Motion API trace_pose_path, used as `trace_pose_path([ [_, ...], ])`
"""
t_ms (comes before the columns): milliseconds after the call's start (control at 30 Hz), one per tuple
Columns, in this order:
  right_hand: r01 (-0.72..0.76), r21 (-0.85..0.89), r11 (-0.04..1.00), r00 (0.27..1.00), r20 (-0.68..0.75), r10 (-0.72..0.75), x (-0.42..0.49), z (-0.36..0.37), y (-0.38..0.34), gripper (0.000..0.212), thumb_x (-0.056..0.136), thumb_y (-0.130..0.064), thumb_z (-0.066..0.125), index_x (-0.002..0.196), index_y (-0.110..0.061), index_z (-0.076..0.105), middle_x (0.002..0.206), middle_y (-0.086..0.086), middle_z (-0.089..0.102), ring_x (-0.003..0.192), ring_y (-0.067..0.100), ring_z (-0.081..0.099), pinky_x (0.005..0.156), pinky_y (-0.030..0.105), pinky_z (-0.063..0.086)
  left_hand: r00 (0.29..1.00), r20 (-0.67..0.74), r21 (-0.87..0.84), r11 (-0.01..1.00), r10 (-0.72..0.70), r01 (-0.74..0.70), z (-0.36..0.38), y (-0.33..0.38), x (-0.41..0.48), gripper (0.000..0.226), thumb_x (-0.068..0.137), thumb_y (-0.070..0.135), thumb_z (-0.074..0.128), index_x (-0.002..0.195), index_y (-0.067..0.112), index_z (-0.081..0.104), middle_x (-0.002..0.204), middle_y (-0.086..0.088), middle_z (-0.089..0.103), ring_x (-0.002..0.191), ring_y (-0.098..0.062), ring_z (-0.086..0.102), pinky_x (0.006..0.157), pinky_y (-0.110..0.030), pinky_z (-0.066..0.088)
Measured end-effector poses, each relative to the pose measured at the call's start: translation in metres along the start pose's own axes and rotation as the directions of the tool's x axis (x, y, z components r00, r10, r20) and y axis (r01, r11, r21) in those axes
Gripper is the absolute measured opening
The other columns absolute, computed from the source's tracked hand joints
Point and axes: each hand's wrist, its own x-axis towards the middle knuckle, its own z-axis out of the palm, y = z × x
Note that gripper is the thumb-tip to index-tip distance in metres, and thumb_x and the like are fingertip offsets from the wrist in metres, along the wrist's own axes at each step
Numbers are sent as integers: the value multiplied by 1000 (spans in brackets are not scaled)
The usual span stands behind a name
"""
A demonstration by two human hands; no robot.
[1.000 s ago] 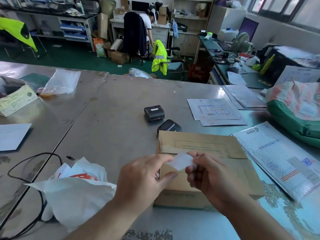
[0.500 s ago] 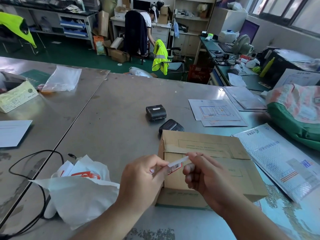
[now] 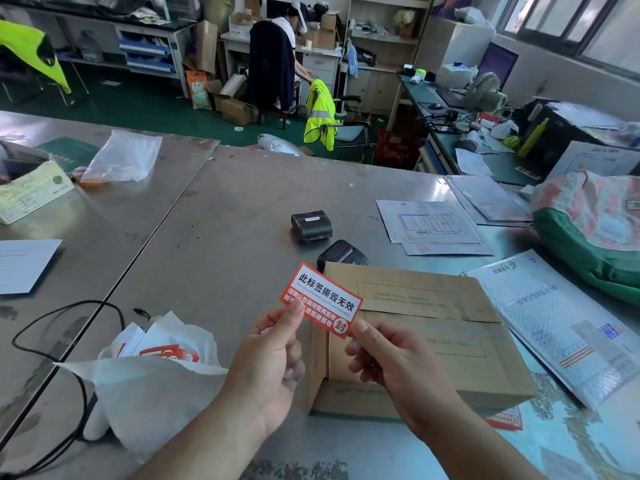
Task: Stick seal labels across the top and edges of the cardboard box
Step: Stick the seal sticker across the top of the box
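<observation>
A flat brown cardboard box (image 3: 433, 327) lies on the steel table in front of me, its top flaps closed. I hold a red and white seal label (image 3: 322, 301) printed side up, above the box's near left corner. My left hand (image 3: 273, 355) pinches the label's lower left edge with thumb and forefinger. My right hand (image 3: 388, 355) pinches its lower right corner. Both hands hover over the box's left end.
A white bag (image 3: 149, 375) with more red labels lies left of the box. Two black handheld printers (image 3: 311, 225) sit behind it. Padded mailers (image 3: 568, 323) and papers (image 3: 429, 223) lie right. A black cable (image 3: 69, 341) loops at left.
The label has been turned from edge-on to printed face up and lifted higher. Both hands rose slightly and spread to its two lower corners.
</observation>
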Motion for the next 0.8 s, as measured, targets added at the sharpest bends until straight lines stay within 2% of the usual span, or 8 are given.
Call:
trace_pose_path([
  [133,29,-28,999,999,-13,-30,2,4,-1,24,94,-25,64,90,-4,75,73,7,70,67,22,60,60,31,45,1000,-13,-20,1000,-12,11,-3,-1,2,20,68,32,73,84,21,66,45,10,29,38,-5,20,37,-19,16],
  [300,17,-82,996,999,-48,-21,8,7,-2,24,95,-23,64,82,-6,74,70,5,71,65,21,61,57,29,45,1000,-17,-30,999,-20,20,-3,-2,4,16,68,32,74,76,22,64,45,10,26,37,-6,19,37,-19,16],
  [533,10,-91,996,997,-72,-17,11,9,-4,20,95,-18,65,84,-5,75,69,3,72,62,17,61,55,27,44,1000,-8,-44,999,-13,12,-7,-4,8,19,67,31,74,79,21,63,45,10,25,36,-5,19,35,-18,15],
  [600,15,-83,996,996,-86,-22,11,9,-5,18,95,-17,65,84,-5,74,69,3,72,61,16,61,55,28,44,1000,-4,11,1000,13,-13,-9,-6,11,18,66,32,75,75,20,65,44,9,27,37,-5,19,36,-18,16],
  [667,33,-99,995,993,-111,-44,13,7,-5,18,96,-15,64,84,-5,72,68,2,72,61,16,61,56,30,44,996,27,159,983,89,-92,-11,-5,10,19,66,33,80,75,19,70,44,8,33,36,-6,25,38,-18,20],
  [733,60,-135,989,987,-138,-79,15,1,-8,18,96,-15,63,83,-5,71,67,1,72,61,15,61,58,31,45,981,81,315,929,177,-194,-10,-3,9,14,74,26,79,82,16,73,46,12,49,38,-1,42,42,-18,34],
  [800,95,-216,972,980,-151,-130,18,-6,-11,18,96,-17,64,82,-9,72,69,1,74,61,12,63,60,33,47,963,108,422,866,245,-268,-12,-1,11,5,79,19,75,84,18,75,61,11,68,54,6,59,54,-6,43],
])
